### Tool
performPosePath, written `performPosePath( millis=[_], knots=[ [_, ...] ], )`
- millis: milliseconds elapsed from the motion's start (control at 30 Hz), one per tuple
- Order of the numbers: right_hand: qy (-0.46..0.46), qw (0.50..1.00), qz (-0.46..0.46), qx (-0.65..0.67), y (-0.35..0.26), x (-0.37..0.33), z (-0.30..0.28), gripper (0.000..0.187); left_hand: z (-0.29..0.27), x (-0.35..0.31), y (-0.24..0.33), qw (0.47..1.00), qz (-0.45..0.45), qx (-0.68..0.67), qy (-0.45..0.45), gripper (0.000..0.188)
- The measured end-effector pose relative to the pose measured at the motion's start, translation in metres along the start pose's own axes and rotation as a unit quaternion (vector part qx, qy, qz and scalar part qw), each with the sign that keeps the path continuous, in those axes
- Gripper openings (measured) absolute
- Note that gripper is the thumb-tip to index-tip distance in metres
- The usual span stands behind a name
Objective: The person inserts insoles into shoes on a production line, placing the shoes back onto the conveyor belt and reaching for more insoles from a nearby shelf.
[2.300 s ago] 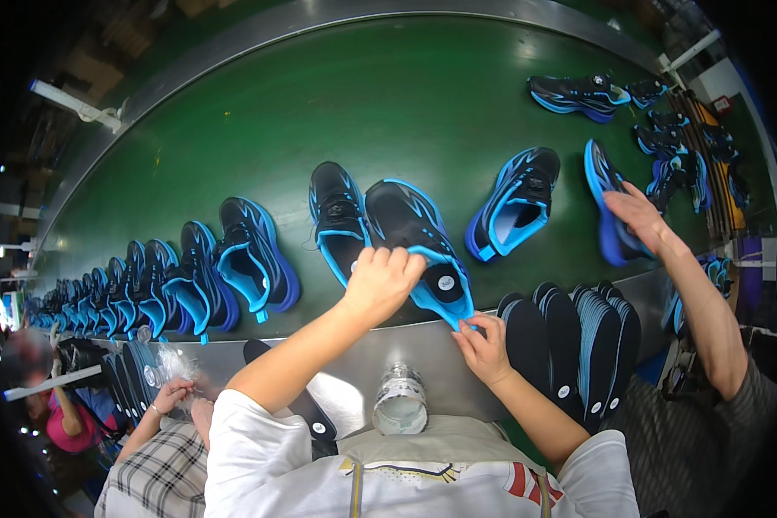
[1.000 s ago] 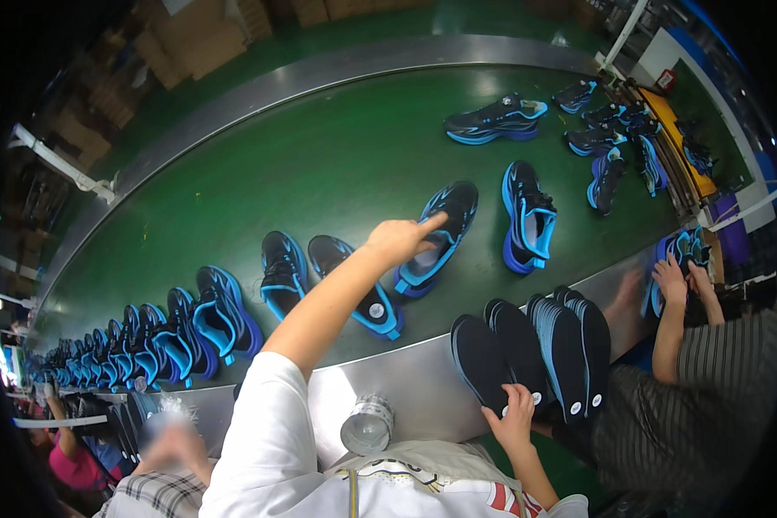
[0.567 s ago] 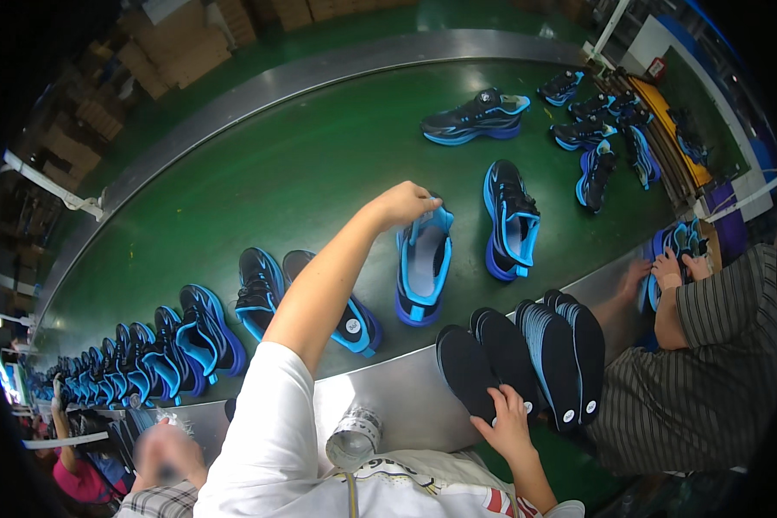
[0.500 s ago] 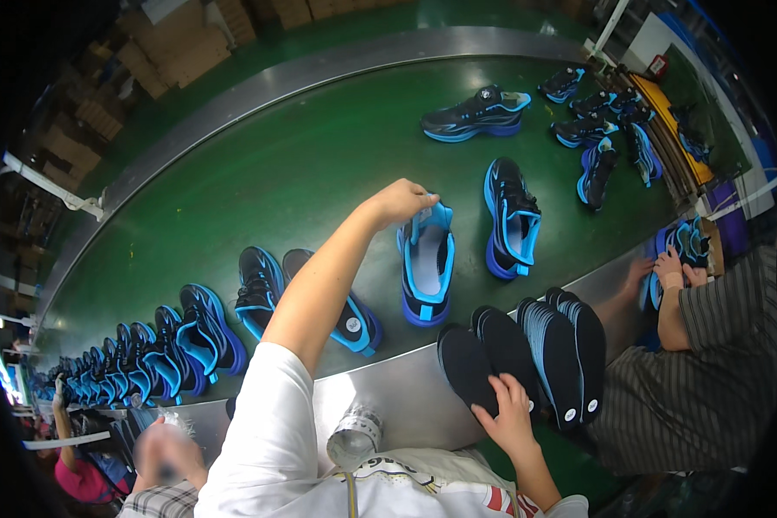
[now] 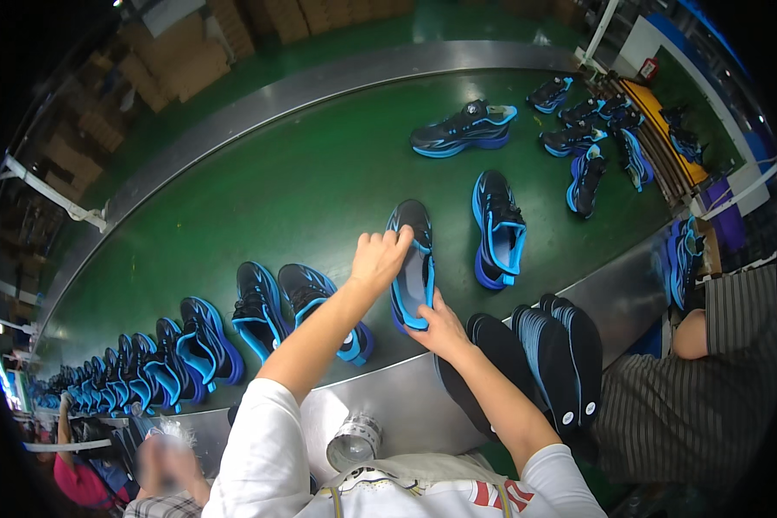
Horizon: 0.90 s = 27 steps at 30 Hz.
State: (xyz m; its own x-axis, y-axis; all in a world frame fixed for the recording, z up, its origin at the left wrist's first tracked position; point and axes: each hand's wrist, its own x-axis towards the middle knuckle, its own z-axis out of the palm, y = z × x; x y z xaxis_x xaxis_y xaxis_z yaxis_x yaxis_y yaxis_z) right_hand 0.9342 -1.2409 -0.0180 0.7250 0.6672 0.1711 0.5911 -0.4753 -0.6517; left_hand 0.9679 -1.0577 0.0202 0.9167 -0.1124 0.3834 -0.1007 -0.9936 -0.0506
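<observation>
My left hand (image 5: 383, 259) is curled over the lacing of a black-and-blue sneaker (image 5: 412, 283), fingers pinching around its tongue, though I can't make out the exact hold at the fingertips. My right hand (image 5: 439, 326) grips the heel collar. I have the sneaker toe-away, near the front edge of the green tabletop (image 5: 319, 203). Right of it stands a matching shoe (image 5: 497, 231), just apart; farther toward the back edge is a dial-laced shoe (image 5: 462, 131), side-on. Leftward, a long row of shoes (image 5: 205, 347) follows the front edge. On the near metal rim I see stacks of black insoles (image 5: 547, 367), partly covered by my right forearm, and a clear jar (image 5: 354, 442).
</observation>
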Motion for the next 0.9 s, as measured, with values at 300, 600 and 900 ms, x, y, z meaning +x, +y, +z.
performPosePath(
  millis=[300, 600, 900],
  knots=[
    [-0.043, 0.995, 0.024, -0.085, -0.013, 0.013, -0.057, 0.06, 0.008, 0.03, -0.014, 0.997, 0.003, 0.072, -0.023, 0.008],
    [0.199, 0.967, 0.142, -0.077, 0.115, 0.021, -0.092, 0.039, 0.034, 0.039, -0.012, 0.956, -0.179, -0.148, -0.181, 0.028],
    [0.147, 0.962, 0.227, -0.028, 0.021, 0.082, -0.189, 0.049, 0.034, 0.01, 0.014, 0.979, -0.16, -0.003, -0.127, 0.029]
  ],
)
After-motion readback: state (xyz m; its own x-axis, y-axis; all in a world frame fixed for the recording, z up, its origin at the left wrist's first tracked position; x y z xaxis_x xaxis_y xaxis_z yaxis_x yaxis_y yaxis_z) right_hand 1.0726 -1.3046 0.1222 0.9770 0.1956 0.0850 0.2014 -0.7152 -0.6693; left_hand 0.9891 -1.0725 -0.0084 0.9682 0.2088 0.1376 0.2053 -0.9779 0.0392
